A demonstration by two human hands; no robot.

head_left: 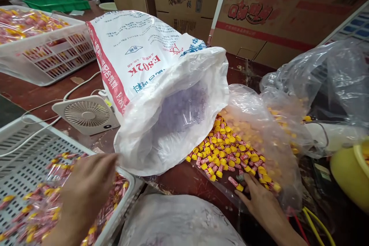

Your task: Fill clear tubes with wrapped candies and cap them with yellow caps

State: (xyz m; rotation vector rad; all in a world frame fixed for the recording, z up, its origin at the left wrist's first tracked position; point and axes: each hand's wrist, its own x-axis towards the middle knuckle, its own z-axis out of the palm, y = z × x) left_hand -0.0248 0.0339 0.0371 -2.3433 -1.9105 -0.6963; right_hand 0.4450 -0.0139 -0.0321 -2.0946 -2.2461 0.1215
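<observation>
My right hand [263,201] reaches to the near edge of a pile of small pink-patterned tubes with yellow caps [223,150]. Its thumb and fingers are apart, beside a single loose tube [233,181]. My left hand [86,188] is over a white slotted basket [21,134] holding wrapped pink-and-yellow pieces [43,203]; motion blurs its fingers, and I cannot tell what they hold. Between the hands lies a large white woven sack [144,42], its mouth towards me, with clear-looking plastic [190,103] inside.
A small white fan [88,114] stands left of the sack, its cable trailing left. Behind it is another filled white basket [52,50]. Clear plastic bags [268,123] lie right, near a yellow bucket [350,173]. Cardboard boxes [273,15] stand at the back.
</observation>
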